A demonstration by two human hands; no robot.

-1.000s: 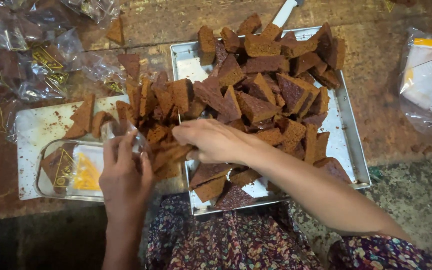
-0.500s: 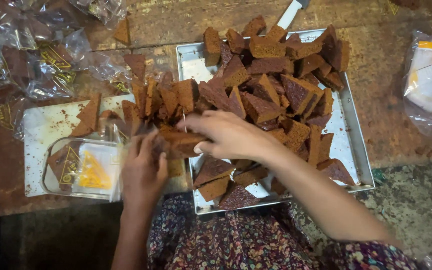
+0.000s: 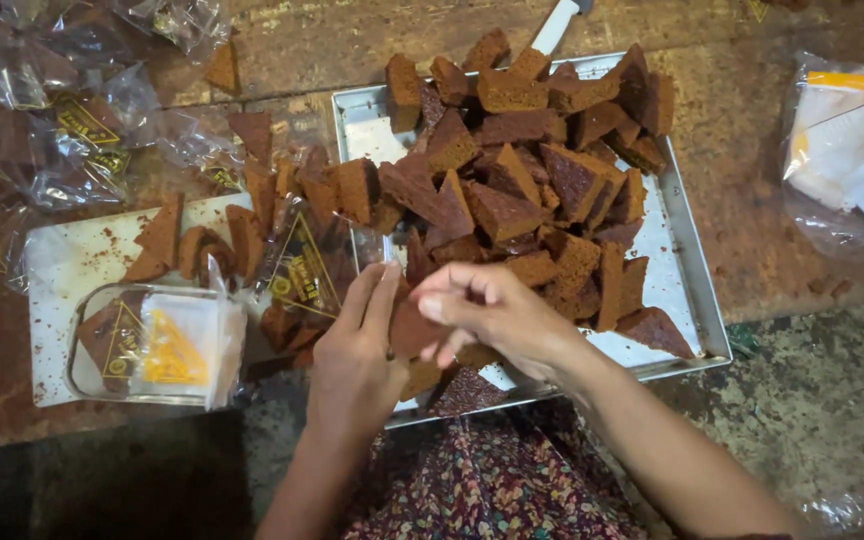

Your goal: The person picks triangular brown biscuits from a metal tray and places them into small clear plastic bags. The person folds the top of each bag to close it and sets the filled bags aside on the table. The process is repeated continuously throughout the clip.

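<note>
A dark brown triangular cake slice [image 3: 407, 328] is held between my two hands over the front edge of the metal tray [image 3: 697, 312]. My right hand [image 3: 497, 315] pinches the slice from the right. My left hand [image 3: 352, 355] lies with straight fingers against its left side, thumb hidden. Just above the left fingers, a clear plastic bag with gold print [image 3: 302, 268] rests on loose slices. A heap of several cake slices [image 3: 532, 170] fills the tray behind my hands.
A white board [image 3: 67, 265] at left carries a few slices and a clear tub of bags [image 3: 157, 345]. Packed clear bags [image 3: 47, 130] lie at top left. There is a white plastic bag [image 3: 852, 150] at right and a white knife handle [image 3: 557, 25] at the top.
My left hand has moved right, away from the clear tub, to the tray's front. My right hand has drawn a slice from the heap toward it, and the two hands have met.
</note>
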